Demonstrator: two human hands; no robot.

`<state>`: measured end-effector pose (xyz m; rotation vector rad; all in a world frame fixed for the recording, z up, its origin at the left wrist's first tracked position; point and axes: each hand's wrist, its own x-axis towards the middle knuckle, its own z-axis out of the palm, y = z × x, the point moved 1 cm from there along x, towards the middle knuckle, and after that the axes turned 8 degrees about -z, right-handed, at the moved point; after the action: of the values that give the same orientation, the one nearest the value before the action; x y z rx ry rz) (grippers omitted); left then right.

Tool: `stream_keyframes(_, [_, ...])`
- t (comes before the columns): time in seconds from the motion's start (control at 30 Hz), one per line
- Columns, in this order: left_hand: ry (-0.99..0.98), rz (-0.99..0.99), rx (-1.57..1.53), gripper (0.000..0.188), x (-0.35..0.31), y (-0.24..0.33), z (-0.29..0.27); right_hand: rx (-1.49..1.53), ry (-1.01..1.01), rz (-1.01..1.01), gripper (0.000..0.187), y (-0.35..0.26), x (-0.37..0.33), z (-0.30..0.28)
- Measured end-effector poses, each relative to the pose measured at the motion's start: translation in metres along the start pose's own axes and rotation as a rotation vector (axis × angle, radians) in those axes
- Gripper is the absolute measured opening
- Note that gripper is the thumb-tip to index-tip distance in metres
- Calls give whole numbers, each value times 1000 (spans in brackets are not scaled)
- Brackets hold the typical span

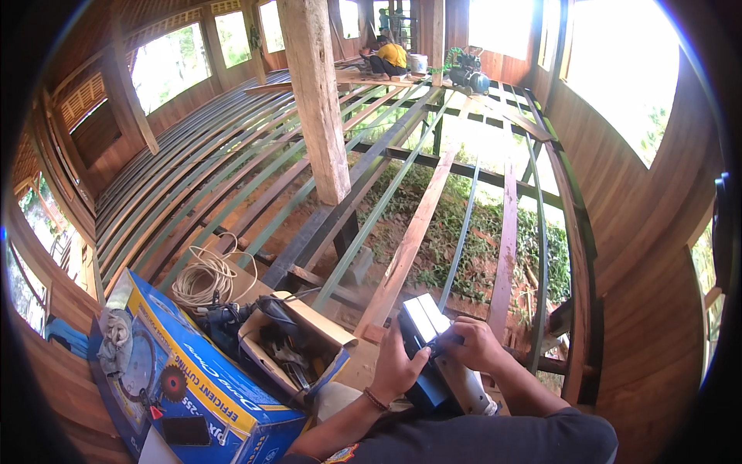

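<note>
In front of my body is a dark blue box-like thing with white panels at its top, possibly a small carton. My left hand grips its left side, thumb across the near face. The fingers of my right hand are bent together against its right side; whether they pinch a small part there is hidden. A pale, rounded length lies just below my right hand, too unclear to name. Left of my left hand is an open cardboard box with dark tools and cords inside.
A large blue and yellow carton carries a phone, a toothed blade and a grey cloth. Coiled cable lies behind it. Open floor joists span bare ground around a wooden post. A co-worker crouches far off near a compressor.
</note>
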<state>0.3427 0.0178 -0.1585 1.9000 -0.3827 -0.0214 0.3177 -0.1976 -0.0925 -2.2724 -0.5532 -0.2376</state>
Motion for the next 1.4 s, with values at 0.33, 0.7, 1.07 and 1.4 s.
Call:
stream_keyframes(0.33, [-40, -35, -30, 101, 0, 1, -1, 24, -6, -36, 16, 3, 0, 0])
stream_keyframes(0.7, [-29, -29, -40, 98, 2, 4, -1, 16, 69, 62, 16, 0, -3, 7])
stream_keyframes(1.07, [-33, -24, -47, 97, 3, 12, -4, -15, 65, 8, 14, 1, -3, 7])
stream_keyframes(1.4, [-18, -12, -24, 98, 2, 6, -5, -23, 13, -20, 15, -3, 1, 3])
